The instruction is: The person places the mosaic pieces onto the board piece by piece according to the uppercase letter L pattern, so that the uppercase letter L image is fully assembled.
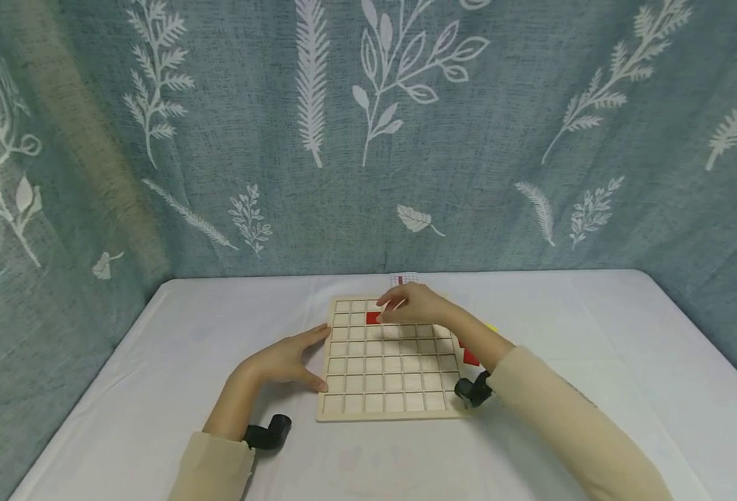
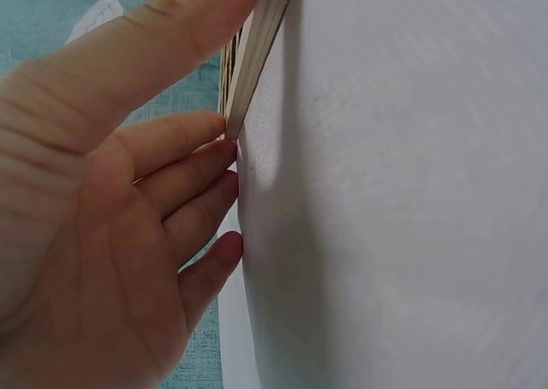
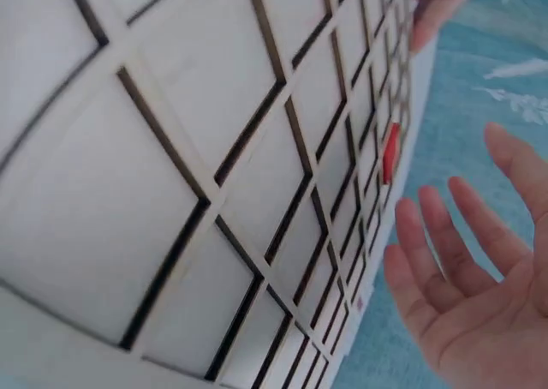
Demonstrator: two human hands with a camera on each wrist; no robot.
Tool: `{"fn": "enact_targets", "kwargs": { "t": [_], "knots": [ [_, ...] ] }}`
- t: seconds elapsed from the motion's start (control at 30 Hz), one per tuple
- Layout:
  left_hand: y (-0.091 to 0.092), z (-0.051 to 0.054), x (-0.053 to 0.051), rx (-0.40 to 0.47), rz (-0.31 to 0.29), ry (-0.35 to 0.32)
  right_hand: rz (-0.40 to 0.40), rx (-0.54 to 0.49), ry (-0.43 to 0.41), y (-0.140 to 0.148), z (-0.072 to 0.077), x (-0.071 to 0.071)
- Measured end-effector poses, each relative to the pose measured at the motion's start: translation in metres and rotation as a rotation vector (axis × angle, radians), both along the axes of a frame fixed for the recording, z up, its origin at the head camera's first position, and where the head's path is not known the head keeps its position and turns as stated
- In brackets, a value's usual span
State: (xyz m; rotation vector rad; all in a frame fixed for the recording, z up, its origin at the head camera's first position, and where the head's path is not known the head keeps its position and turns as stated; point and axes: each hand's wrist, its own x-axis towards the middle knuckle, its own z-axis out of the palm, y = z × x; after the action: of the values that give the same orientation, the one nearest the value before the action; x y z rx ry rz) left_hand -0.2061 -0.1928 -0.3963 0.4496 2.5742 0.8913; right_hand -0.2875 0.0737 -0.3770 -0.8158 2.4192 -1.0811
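A light wooden grid board (image 1: 374,402) lies on the table, its square cells framed by thin raised strips. One red tile (image 1: 373,318) sits in a cell near the board's far edge; the right wrist view shows the red tile (image 3: 390,153) too. My right hand (image 1: 419,304) hovers over the far rows beside that tile. Its fingers are spread and loosely bent with nothing between them, as seen in the right wrist view. At the board's left edge my left hand (image 1: 282,358) rests, thumb and fingertips touching the side, fingers nearly straight.
Red tiles (image 1: 471,357) and a yellow piece (image 1: 492,327) lie right of the board, partly hidden by the right forearm. A small gridded card (image 1: 403,277) with a red mark is behind the board. A patterned curtain (image 1: 343,209) rises beyond the white tablecloth (image 1: 562,320).
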Motion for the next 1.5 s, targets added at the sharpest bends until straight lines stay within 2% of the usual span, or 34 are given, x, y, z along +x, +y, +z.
{"fn": "enact_targets", "kwargs": {
  "t": [0.1,0.23,0.4,0.5,0.77,1.03,1.3,1.5],
  "knots": [
    [0.000,0.000,0.000,0.004,0.006,-0.001,0.016,-0.048,-0.049,0.008,0.001,0.003],
    [0.001,0.001,0.001,0.008,-0.006,0.009,0.001,-0.070,-0.047,0.020,0.006,0.012],
    [0.002,0.002,0.001,0.015,-0.003,0.010,-0.071,-0.075,-0.051,0.038,0.010,0.023],
    [0.002,0.003,0.002,0.011,-0.011,0.015,-0.110,-0.088,-0.059,0.050,0.007,0.029],
    [0.001,0.003,0.002,0.009,-0.027,0.016,-0.194,-0.078,-0.008,0.083,0.000,0.045],
    [0.000,0.002,0.000,0.019,-0.036,0.014,-0.273,-0.047,0.066,0.110,-0.004,0.051],
    [0.000,0.002,0.000,0.035,-0.027,0.004,-0.320,-0.050,-0.019,0.128,-0.009,0.053],
    [0.000,0.002,0.000,0.028,-0.035,0.009,-0.283,0.009,0.039,0.133,-0.012,0.055]
  ]
}}
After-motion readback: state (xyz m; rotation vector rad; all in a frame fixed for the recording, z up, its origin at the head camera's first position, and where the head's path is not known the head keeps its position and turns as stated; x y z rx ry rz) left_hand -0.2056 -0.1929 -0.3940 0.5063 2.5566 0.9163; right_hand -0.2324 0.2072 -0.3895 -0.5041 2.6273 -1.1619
